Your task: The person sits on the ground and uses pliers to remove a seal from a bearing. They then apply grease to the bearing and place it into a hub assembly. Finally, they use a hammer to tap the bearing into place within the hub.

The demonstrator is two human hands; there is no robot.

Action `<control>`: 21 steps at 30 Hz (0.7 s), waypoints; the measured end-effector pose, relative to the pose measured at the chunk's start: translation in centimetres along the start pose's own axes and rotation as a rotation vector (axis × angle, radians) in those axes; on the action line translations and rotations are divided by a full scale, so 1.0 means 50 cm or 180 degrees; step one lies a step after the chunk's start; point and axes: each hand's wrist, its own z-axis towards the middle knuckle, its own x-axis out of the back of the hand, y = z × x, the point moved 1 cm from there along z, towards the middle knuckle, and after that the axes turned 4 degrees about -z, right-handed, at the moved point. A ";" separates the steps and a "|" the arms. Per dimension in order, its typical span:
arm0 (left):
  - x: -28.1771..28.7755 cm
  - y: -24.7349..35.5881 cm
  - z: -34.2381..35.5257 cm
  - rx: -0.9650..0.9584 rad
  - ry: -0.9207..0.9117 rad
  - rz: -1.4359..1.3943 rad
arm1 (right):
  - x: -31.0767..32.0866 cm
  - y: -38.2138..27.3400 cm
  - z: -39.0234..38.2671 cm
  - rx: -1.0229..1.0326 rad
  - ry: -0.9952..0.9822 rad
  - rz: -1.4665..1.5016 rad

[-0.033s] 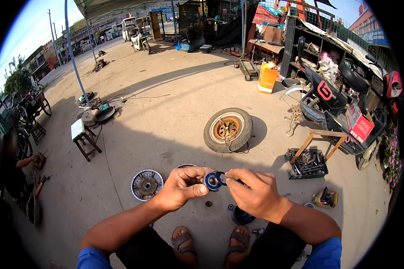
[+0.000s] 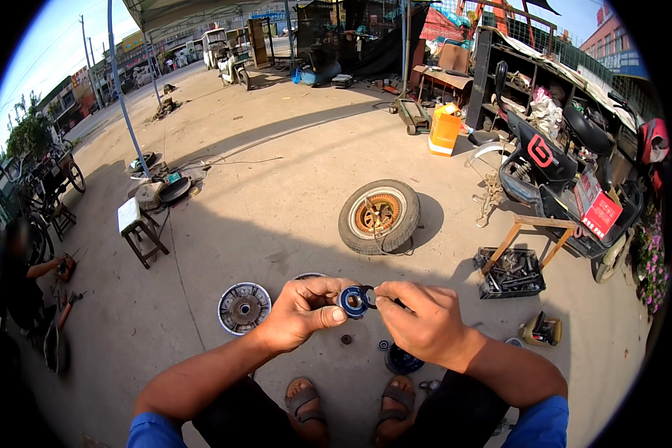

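Observation:
My left hand (image 2: 300, 316) is closed on a small round bearing (image 2: 345, 302) with a blue edge and an open centre, held between thumb and fingers. At its right side, my right hand (image 2: 429, 319) pinches a thin black ring (image 2: 369, 293) that touches or overlaps the bearing; the fingertips partly hide it. On the ground beyond my left forearm lies a silver-rimmed wheel hub cover (image 2: 226, 308). Below my hands are a small dark round part (image 2: 346, 339), a small ring-shaped part (image 2: 384, 346) and a dark round piece (image 2: 405, 361) partly under my right wrist.
A tyred wheel (image 2: 351, 235) with a copper-coloured middle lies ahead. To the right are a black crate of tools (image 2: 511, 287), a cut-open container (image 2: 541, 330) and a scooter (image 2: 534, 175). A stool (image 2: 131, 216) stands left, near a person's hand (image 2: 50, 264) at the edge.

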 end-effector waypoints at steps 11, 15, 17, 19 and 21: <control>-0.001 0.008 -0.002 -0.0017 0.0013 -0.0057 | -0.002 -0.001 -0.007 0.0313 -0.0058 -0.0492; -0.006 0.013 -0.002 0.0004 0.0159 -0.0020 | 0.010 0.000 -0.006 0.0187 -0.0009 -0.0447; -0.005 0.014 -0.003 -0.0008 0.0209 0.0005 | 0.015 0.002 -0.007 0.0062 0.0044 -0.0420; -0.002 0.014 -0.002 -0.0034 0.0182 0.0056 | 0.014 0.006 0.000 -0.0158 0.0195 -0.0203; -0.003 0.011 0.000 -0.0052 0.0066 0.0173 | 0.015 0.006 0.005 -0.0386 0.0210 0.0084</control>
